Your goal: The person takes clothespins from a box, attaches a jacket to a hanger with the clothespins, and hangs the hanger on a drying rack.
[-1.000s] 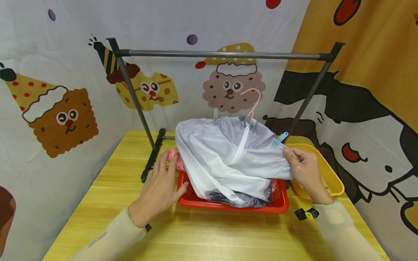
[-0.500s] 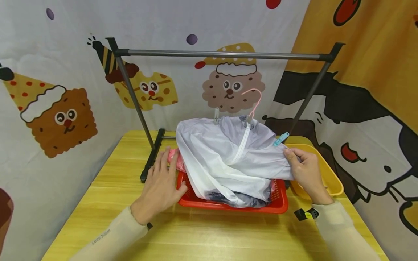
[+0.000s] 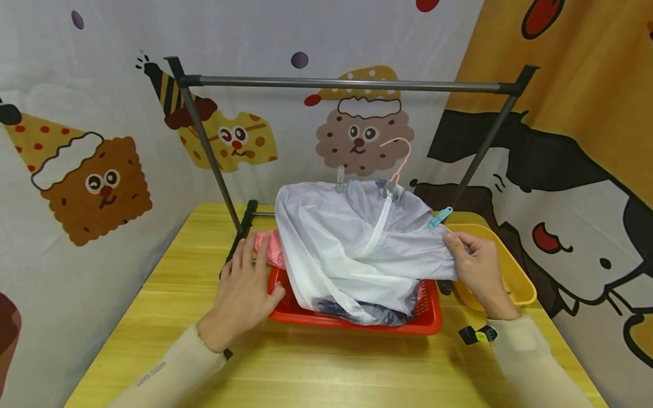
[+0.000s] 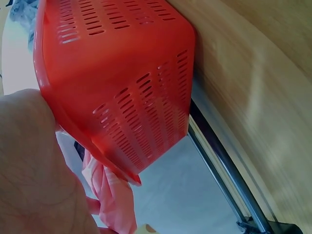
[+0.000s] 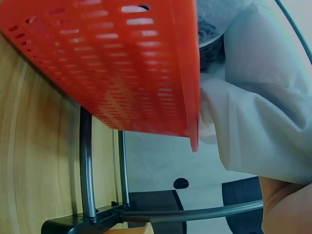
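A thin white-and-lavender zip jacket on a pink hanger lies heaped over the red basket. A teal clothespin clips its right side and a pale clothespin its top. My right hand pinches the jacket's right edge between thumb and fingers. At the basket's left end, my left hand lies with extended, spread fingers near the pink cloth. Its thumb reaches the basket rim. In the left wrist view the palm is beside the rim; most fingers are hidden.
A dark metal garment rack stands over the basket, its left foot just beyond my left hand. A yellow basin sits behind my right hand. The wooden tabletop spreads in front, with a printed cartoon cloth behind.
The red basket and my left hand have shifted slightly left together, and more pink cloth shows. The jacket's top has barely moved; my right hand keeps its place and its pinch.
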The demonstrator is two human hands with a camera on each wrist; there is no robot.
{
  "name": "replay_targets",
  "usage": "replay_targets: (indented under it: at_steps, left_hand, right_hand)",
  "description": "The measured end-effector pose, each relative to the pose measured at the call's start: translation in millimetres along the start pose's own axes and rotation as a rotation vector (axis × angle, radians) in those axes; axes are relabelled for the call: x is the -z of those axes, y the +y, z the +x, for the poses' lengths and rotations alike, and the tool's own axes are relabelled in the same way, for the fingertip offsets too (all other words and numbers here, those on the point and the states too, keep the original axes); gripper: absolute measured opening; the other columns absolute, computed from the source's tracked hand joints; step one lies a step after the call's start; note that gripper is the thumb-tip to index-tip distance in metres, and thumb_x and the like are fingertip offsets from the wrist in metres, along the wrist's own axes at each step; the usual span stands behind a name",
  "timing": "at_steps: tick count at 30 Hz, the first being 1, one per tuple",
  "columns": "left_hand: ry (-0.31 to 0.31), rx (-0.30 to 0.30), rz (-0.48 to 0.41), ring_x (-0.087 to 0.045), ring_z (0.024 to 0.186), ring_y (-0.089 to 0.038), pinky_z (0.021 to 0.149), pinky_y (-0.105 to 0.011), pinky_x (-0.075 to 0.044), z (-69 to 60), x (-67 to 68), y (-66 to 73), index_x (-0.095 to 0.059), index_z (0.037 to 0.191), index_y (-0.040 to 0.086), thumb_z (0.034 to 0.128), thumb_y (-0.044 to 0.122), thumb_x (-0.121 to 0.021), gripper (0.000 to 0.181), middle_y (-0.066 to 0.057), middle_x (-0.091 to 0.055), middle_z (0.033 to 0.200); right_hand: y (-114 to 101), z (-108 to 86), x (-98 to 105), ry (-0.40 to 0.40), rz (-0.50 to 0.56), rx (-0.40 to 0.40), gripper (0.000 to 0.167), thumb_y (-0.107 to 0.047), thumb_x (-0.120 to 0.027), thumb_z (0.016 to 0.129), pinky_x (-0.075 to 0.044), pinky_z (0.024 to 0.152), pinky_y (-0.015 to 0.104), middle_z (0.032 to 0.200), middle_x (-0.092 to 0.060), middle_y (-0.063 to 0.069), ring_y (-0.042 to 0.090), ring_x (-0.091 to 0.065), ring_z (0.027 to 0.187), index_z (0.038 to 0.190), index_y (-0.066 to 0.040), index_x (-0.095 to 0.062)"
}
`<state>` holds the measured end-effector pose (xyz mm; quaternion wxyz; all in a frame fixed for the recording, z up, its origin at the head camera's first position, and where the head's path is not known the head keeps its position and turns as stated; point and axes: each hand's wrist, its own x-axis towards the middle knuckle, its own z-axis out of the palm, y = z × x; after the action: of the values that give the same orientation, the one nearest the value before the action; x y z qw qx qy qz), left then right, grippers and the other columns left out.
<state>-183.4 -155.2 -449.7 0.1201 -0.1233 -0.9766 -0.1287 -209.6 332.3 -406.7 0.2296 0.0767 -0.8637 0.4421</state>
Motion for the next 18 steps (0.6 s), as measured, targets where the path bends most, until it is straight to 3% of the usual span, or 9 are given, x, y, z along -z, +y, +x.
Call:
replay_targets:
  at_steps: [11,18]
  left_hand:
    - [-0.026,0.057,-0.004,-0.028,0.172,-0.062,0.121,-0.086,-0.046,-2.1,1.3,-15.8,-0.012,0.186,0.002,0.1027,0.044,-0.068,0.109,-0.029,-0.008,0.194]
    - [0.005,0.062,-0.015,-0.031,0.171,-0.063,0.12,-0.086,-0.046,-2.8,2.0,-23.3,-0.014,0.185,0.002,0.1,0.042,-0.069,0.109,-0.031,-0.013,0.192]
  right_hand:
    - [2,0.6,0,0.004,0.005,-0.001,0.035,-0.025,-0.067,0.121,-0.056,0.053,0.021,0.078,-0.071,-0.016,0.01,-0.067,0.059,0.114,0.004,-0.085]
    - [2,0.9,1,0.004,0.01,-0.001,0.034,-0.024,-0.067,0.121,-0.058,0.056,0.019,0.079,-0.072,-0.02,0.009,-0.069,0.061,0.116,0.004,-0.085]
